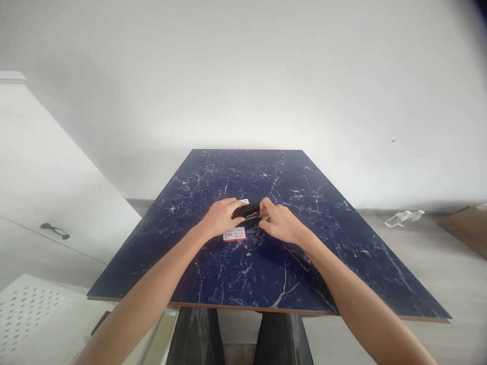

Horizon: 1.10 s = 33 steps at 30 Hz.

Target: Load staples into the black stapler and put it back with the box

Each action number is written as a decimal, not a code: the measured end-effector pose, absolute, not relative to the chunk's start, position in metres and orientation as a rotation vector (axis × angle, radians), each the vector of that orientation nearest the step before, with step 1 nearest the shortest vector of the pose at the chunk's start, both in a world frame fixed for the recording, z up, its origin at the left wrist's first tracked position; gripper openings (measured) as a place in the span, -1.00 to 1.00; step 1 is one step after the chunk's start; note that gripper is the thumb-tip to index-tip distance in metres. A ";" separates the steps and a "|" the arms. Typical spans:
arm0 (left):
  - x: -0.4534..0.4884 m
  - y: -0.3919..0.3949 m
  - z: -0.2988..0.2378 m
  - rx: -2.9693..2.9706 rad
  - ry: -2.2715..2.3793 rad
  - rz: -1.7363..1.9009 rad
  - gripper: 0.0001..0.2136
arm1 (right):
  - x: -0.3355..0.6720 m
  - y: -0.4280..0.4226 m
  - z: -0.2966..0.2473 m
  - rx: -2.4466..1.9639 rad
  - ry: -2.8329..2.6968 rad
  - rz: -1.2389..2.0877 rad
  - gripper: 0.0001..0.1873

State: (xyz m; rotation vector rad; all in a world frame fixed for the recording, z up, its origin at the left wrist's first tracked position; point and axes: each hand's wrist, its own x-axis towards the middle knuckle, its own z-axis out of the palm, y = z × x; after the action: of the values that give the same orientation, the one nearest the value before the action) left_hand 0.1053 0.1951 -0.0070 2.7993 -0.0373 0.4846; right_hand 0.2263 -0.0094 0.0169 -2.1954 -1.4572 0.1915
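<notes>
A small black object [249,211], perhaps a stapler, is held over the middle of the dark blue marbled table [266,263]. My left hand [220,218] grips its left end with curled fingers. My right hand [279,222] pinches its right end. Just under my left hand lies a small white card with red print and a barcode [234,234]. A sliver of white [244,202] shows behind the black object; what it is I cannot make out.
A white cabinet with a dark handle [55,231] stands to the left. A white perforated surface [26,309] sits at the lower left. On the floor at right lie a clear plastic bottle [403,218] and brown cardboard [466,228]. A white wall is behind.
</notes>
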 end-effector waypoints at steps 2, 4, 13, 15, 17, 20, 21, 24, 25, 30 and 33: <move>0.109 0.184 -0.009 2.821 -0.007 0.509 -0.63 | 0.229 -0.006 0.014 -2.215 -1.407 0.160 -0.75; 0.112 0.169 -0.011 2.787 0.059 0.550 -0.60 | 0.233 -0.003 0.010 -2.222 -1.306 0.151 -0.79; 0.081 0.188 0.019 2.571 -0.176 -0.124 -0.19 | 0.246 -0.001 -0.001 -2.044 -1.151 0.290 -0.73; 0.076 0.199 0.025 2.611 -0.148 -0.261 -0.22 | 0.245 0.000 -0.004 -2.071 -1.147 0.299 -0.71; 0.076 0.202 0.028 2.614 -0.107 -0.318 -0.31 | 0.244 0.001 -0.006 -2.082 -1.144 0.278 -0.70; 0.079 0.194 0.028 2.555 -0.032 -0.270 -0.42 | 0.244 0.002 -0.008 -2.050 -1.146 0.254 -0.71; 0.080 0.190 0.027 2.540 0.006 -0.245 -0.44 | 0.243 0.002 -0.008 -2.045 -1.145 0.257 -0.71; 0.083 0.181 0.021 2.595 0.104 -0.137 -0.49 | 0.242 0.001 -0.007 -2.038 -1.144 0.267 -0.71; 0.084 0.180 0.017 2.645 0.112 -0.103 -0.50 | 0.242 0.000 -0.007 -2.039 -1.147 0.267 -0.71; 0.089 0.183 0.000 3.000 0.170 0.008 -0.54 | 0.240 -0.001 -0.006 -2.047 -1.159 0.244 -0.72; 0.094 0.177 -0.007 3.102 0.196 0.011 -0.53 | 0.240 -0.002 -0.007 -2.052 -1.161 0.251 -0.73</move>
State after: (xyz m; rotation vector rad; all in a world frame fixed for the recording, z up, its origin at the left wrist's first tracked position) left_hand 0.0937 0.1773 -0.0073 3.1021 0.1963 0.0110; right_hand 0.2399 -0.0017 -0.0066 -2.0518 -1.1607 0.2506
